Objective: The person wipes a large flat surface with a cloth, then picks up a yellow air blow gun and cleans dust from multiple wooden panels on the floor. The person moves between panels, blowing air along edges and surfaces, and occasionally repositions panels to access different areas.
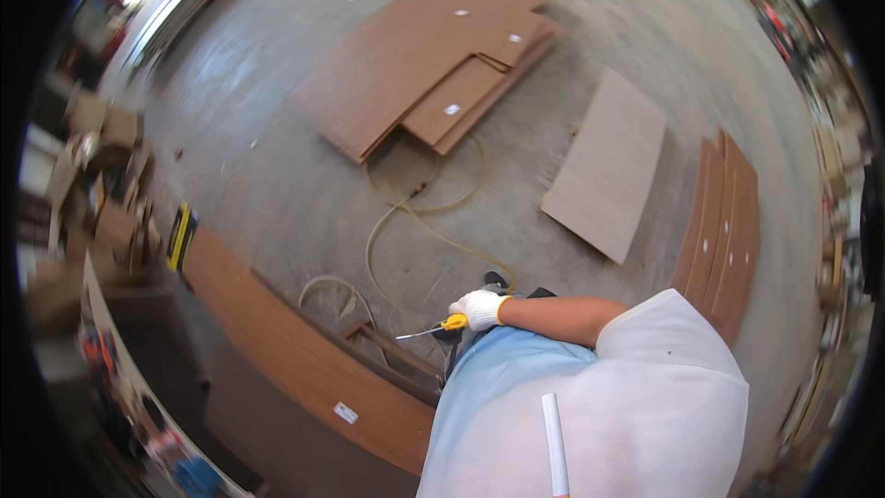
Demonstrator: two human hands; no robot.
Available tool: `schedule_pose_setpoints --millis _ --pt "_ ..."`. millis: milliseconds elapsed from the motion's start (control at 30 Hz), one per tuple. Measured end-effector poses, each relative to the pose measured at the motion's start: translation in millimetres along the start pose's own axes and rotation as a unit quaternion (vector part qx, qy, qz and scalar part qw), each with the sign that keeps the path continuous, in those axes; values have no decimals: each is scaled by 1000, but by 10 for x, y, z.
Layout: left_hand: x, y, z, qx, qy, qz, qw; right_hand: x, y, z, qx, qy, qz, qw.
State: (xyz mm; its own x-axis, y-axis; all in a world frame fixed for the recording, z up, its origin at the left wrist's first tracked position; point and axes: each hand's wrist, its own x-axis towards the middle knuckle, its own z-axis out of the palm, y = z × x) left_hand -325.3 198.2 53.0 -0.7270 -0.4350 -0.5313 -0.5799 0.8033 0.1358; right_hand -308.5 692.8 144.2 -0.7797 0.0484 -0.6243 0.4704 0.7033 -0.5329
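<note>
My right hand (479, 310), in a white knit glove, is closed around the yellow handle of a screwdriver (455, 323). Its thin metal shaft points left, over the edge of a brown wooden frame piece lying low beside me. My left hand does not show. Just left of the screwdriver tip runs a long brown wood-look panel (304, 350) with a small white label. A yellow and black item (182, 236) lies at that panel's far end; its kind is unclear. One dark shoe (496, 278) shows beyond my glove.
Large brown panels (415, 51) lie stacked ahead on the concrete floor, with a pale hose (373, 240) looping from them toward me. To the right are a light board (613, 166) and several curved-looking brown panels (719, 221). Cardboard boxes (115, 129) pile up at the left.
</note>
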Motion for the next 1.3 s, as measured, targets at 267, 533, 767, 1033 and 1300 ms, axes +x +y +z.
schedule_pose_setpoints --millis 267,533,767,1033,1300 --pt "214 2092 333 35 -141 263 954 -169 386 101 61 17 44 997" --pt "-765 3654 975 46 -254 413 874 -348 1074 -171 69 52 34 996" --pt "-1316 4212 1388 79 -305 439 842 -533 1780 -379 63 40 30 997" --pt "-864 4460 1433 232 -312 376 841 -541 2297 -562 97 1 113 989" --pt "217 5698 1365 538 -277 399 688 -108 2237 -1609 269 94 278 917"
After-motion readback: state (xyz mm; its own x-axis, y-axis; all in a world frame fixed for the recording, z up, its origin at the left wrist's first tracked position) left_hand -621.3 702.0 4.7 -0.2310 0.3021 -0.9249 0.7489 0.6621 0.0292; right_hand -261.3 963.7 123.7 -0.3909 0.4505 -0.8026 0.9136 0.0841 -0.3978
